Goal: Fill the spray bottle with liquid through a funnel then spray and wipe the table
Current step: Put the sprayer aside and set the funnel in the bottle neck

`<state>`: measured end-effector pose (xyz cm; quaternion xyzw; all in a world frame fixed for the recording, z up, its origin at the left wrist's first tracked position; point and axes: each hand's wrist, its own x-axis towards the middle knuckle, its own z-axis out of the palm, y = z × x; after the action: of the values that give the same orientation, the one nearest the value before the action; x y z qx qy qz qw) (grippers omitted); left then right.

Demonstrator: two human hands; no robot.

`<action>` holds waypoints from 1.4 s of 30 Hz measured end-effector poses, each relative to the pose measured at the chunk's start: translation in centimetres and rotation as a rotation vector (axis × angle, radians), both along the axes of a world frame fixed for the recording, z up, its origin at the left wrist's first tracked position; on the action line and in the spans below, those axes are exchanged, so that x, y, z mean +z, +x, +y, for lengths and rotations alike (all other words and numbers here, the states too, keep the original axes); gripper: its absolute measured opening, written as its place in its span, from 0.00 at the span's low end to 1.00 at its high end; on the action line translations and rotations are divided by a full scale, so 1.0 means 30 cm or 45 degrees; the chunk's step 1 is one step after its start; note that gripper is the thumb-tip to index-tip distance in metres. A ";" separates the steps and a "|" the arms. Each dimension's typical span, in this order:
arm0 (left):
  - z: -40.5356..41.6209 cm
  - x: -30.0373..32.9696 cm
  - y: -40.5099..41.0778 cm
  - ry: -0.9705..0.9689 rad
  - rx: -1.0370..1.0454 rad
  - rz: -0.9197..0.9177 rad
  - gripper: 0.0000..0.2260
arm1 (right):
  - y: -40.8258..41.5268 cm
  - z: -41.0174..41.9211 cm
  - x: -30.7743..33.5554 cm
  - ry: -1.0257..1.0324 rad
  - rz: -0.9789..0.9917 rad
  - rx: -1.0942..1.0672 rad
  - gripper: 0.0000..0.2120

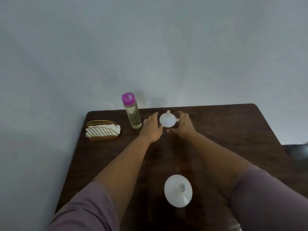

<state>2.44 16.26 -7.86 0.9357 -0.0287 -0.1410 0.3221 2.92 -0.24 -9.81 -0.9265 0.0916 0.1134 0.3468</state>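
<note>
A small white funnel [167, 120] rests mouth-down, spout up, near the far edge of the dark wooden table [233, 130]. My left hand [151, 128] is just left of it and my right hand [183, 125] just right, fingers extended, thumbs close to its rim; neither visibly grips it. A clear bottle with a purple cap [131, 112], holding pale liquid, stands upright left of my left hand. A larger white funnel-shaped piece [178, 190], seen from above with a hole in its middle, sits near the table's front; what is under it is hidden.
A gold wire holder with white napkins [103, 131] stands at the table's far left corner. The table meets a plain grey wall at the back and left. A dark rounded object [300, 154] lies beyond the right edge.
</note>
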 end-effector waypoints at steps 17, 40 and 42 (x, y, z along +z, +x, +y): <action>-0.053 -0.098 0.049 -0.071 0.083 0.162 0.35 | 0.142 0.000 -0.117 -0.068 -0.065 0.145 0.50; -0.052 0.209 -0.424 -0.227 -0.069 -0.490 0.14 | -0.510 -0.054 0.330 0.419 -0.354 -0.170 0.29; -0.068 0.234 -0.478 -0.259 -0.025 -0.464 0.09 | -0.563 -0.075 0.351 0.403 -0.371 -0.100 0.21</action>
<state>-11.92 14.21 -0.84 0.9080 -0.1098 0.0310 0.4030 -13.99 -2.48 0.71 -0.8627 0.0577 -0.0224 0.5019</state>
